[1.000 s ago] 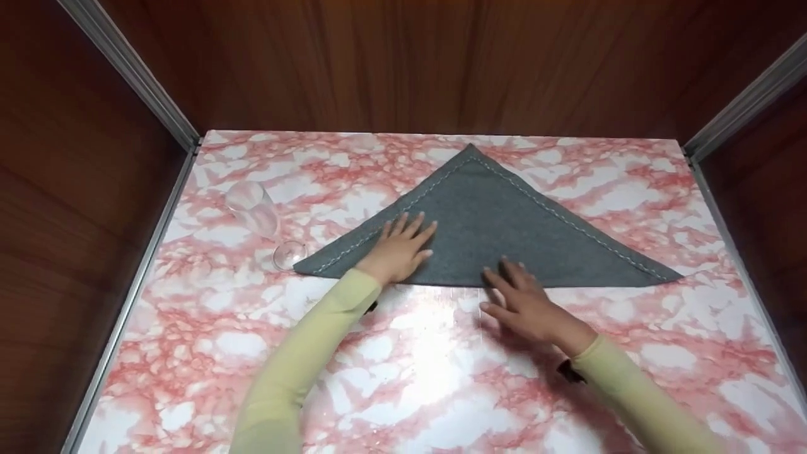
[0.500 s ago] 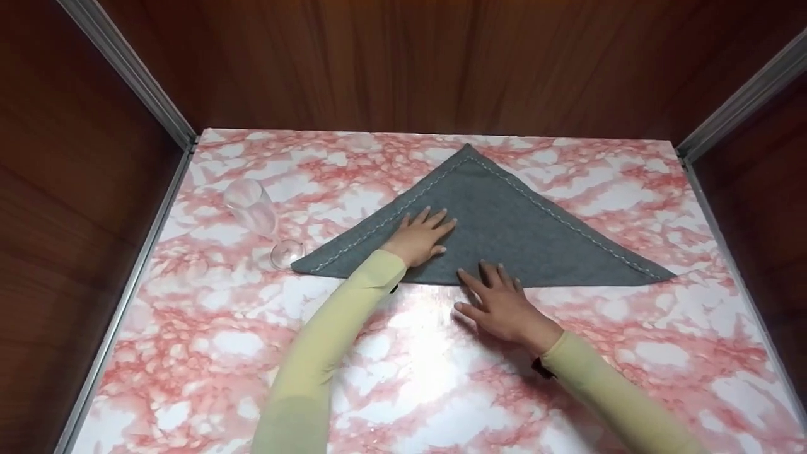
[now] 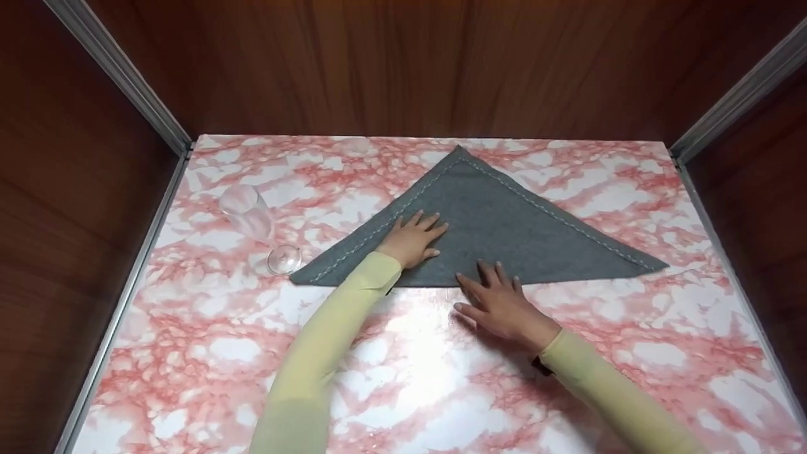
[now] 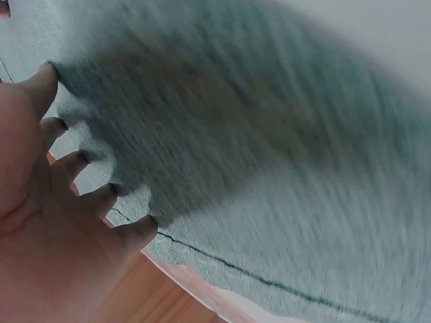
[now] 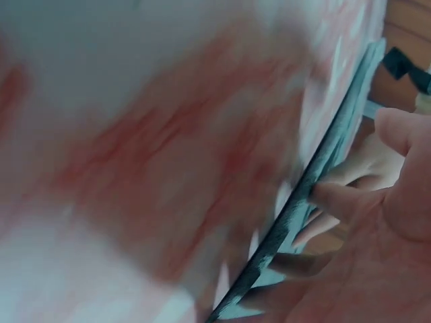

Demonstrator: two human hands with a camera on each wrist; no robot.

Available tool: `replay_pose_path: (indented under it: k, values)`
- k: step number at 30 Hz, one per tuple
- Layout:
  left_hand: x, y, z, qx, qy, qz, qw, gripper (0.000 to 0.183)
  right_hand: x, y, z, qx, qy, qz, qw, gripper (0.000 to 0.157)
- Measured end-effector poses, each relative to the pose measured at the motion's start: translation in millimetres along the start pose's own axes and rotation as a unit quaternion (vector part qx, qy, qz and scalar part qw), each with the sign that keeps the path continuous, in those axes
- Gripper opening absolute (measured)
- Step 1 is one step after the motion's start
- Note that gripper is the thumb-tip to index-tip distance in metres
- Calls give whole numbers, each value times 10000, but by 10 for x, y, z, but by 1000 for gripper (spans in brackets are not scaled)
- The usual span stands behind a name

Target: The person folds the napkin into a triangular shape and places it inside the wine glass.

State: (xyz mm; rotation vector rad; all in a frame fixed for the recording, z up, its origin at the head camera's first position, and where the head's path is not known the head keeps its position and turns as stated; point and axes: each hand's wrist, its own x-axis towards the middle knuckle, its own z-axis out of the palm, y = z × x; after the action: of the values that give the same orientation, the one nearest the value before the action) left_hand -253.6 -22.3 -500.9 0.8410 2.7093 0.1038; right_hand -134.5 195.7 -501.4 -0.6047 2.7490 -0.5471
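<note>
"What are the hands on, from where you stand?"

"A grey cloth (image 3: 536, 233), lying as a wide triangle on the table. It spreads out beneath the left hand (image 3: 411, 244) and away past the right hand (image 3: 506, 310), with its peak pointing off beyond them both."

"Is the left one gripping it?"

"No, it lies palm down on the cloth with its fingers spread, fingertips against the fabric. Nothing is pinched. A line of pale stitching (image 3: 372, 236) runs just past those fingers, along the slanting side."

"And the right?"

"Loose as well, fingers apart and not curled round anything. Its fingertips reach over the long near edge, while its thumb sticks out over the table (image 3: 233, 378) on this side of that edge. Whether those tips press on the cloth, I can't tell."

"Something clear is glinting out past the left hand."

"That's a stemmed glass (image 3: 249, 214), lying on its side. Its round foot sits near the cloth's left corner; I can't make out if they touch."

"What does the table look like?"

"Red and white, marbled, with a bright patch of light in front of the hands, between the forearms. Both arms come in wearing pale yellow sleeves (image 3: 312, 347), and something black (image 3: 541, 366) shows under the right wrist at the cuff. Far beyond the hands stands a dark wood-grain panel (image 3: 403, 69)."
</note>
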Motion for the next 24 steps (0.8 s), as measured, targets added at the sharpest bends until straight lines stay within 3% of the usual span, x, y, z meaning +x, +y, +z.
replay_pose_path:
  k: [8, 15, 19, 24]
  values:
    - [-84, -14, -46, 83, -261, -17, 9996, 64, 2, 370, -140, 63, -17, -564, 9984, 60]
    - [-138, -76, -96, 186, -222, 138, 9995, 53, 144, 572, -317, 389, -325, -693, 9963, 54]
    - [-103, -104, -149, 297, -68, 254, 9992, 49, 192, 511, -333, 346, -141, -662, 9971, 51]
    - [9, -109, -205, 621, 180, 372, 9972, 50, 229, 214, -201, -81, 176, -943, 9954, 59]
